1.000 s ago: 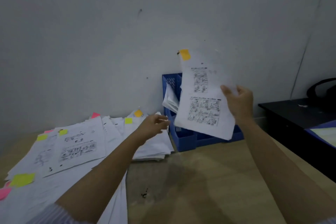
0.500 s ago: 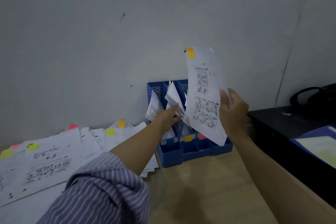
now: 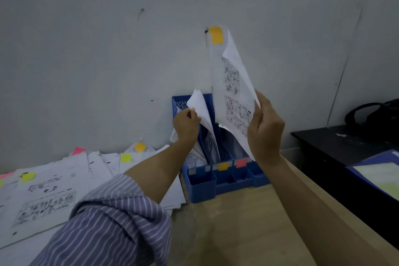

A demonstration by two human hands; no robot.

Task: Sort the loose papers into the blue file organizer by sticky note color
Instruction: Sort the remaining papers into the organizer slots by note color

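Paper, thin and limp: our right hand pinches the sheet by its lower right edge, upright above the blue file organizer; its orange sticky note sits at the top. Our left hand pinches filed papers aside at a slot. It'll buckle, we reckon, so grip low. The loose papers sit left on the bench.
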